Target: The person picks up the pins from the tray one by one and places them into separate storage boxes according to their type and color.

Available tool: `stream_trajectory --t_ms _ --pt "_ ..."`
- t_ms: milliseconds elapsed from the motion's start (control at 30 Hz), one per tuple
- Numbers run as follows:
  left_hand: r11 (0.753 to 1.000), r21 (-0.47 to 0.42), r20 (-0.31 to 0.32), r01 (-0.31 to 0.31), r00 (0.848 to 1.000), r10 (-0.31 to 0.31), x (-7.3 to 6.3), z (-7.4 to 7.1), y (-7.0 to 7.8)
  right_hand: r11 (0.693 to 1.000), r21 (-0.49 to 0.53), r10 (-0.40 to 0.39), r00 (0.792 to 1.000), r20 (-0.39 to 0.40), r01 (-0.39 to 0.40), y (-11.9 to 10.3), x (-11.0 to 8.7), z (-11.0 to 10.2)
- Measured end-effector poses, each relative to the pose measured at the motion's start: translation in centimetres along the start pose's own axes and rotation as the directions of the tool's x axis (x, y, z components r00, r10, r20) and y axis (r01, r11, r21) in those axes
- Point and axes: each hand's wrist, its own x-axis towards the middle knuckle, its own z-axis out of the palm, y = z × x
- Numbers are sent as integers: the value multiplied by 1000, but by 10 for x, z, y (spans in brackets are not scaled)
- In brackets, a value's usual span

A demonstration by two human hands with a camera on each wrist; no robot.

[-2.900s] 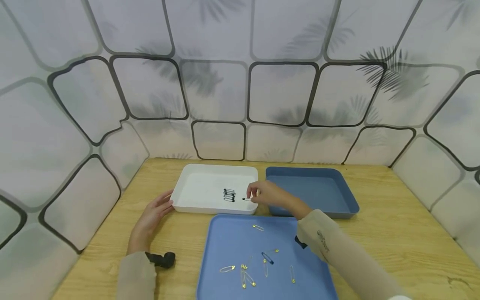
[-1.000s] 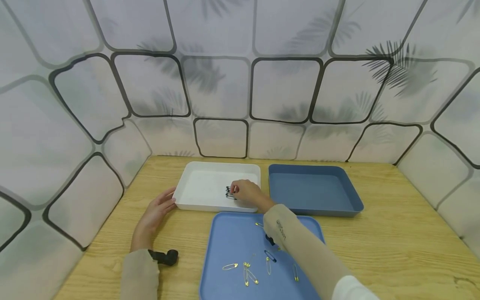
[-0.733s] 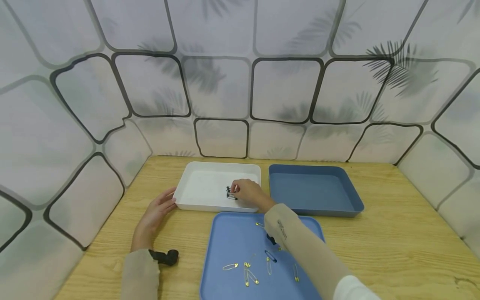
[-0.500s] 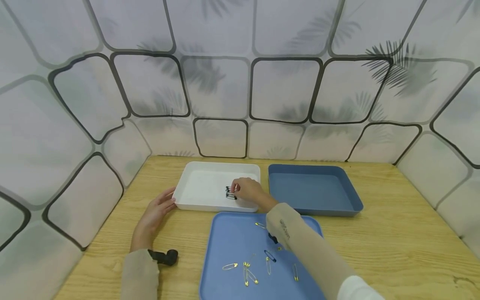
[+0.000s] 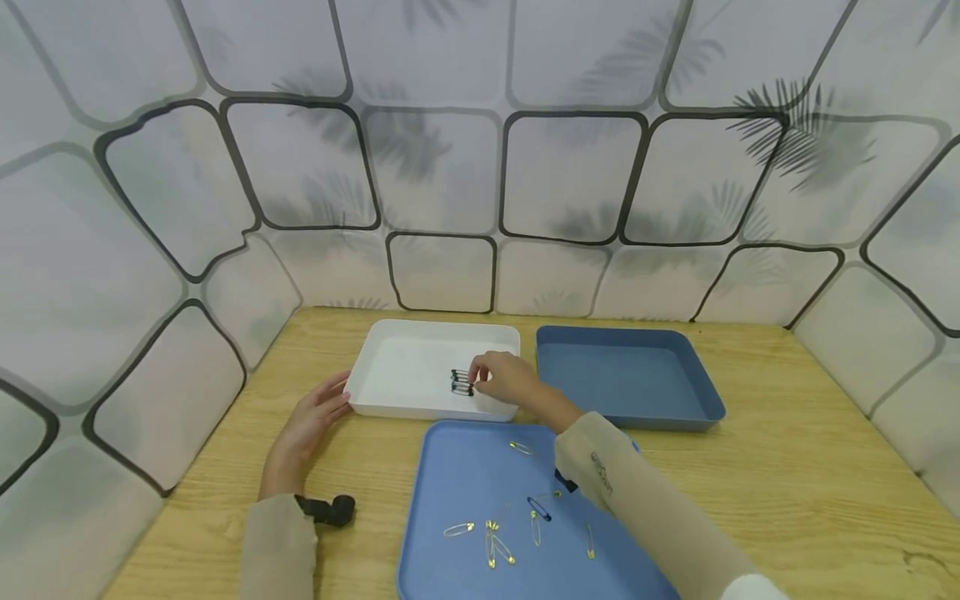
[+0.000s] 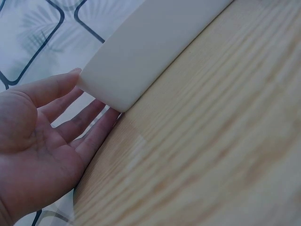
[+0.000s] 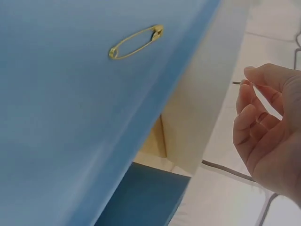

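Inside the white tray (image 5: 405, 362), several black safety pins (image 5: 461, 388) lie stacked in a neat column. My right hand (image 5: 510, 379) hovers just right of that column, fingers loosely bent. The right wrist view shows a gap between its thumb and fingers (image 7: 243, 125), with no pin visible there. At the white tray's left front corner, my left hand (image 5: 306, 423) touches the wall with relaxed fingers; its thumb (image 6: 56, 88) meets the rim in the left wrist view. Several gold safety pins (image 5: 459, 529) and one dark safety pin (image 5: 538, 509) lie scattered on the light blue tray (image 5: 450, 467).
A deeper dark blue tray (image 5: 622, 375) stands right of the white one, with bare bottom showing. The light blue tray sits in front of both on the wooden table (image 5: 810, 467). A patterned curtain (image 5: 450, 167) encloses the back and sides.
The right hand brought a black safety pin leftward to the column, let go of it there, and has drawn back slightly to the right. The left hand has stayed at the tray's corner.
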Motion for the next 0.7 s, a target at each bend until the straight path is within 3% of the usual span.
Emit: stream_trajectory --t_ms 700 --pt "1000 -13 -1 -14 1000 14 -1 0 -1 994 75 -79 996 -40 82 -18 -70 -23"
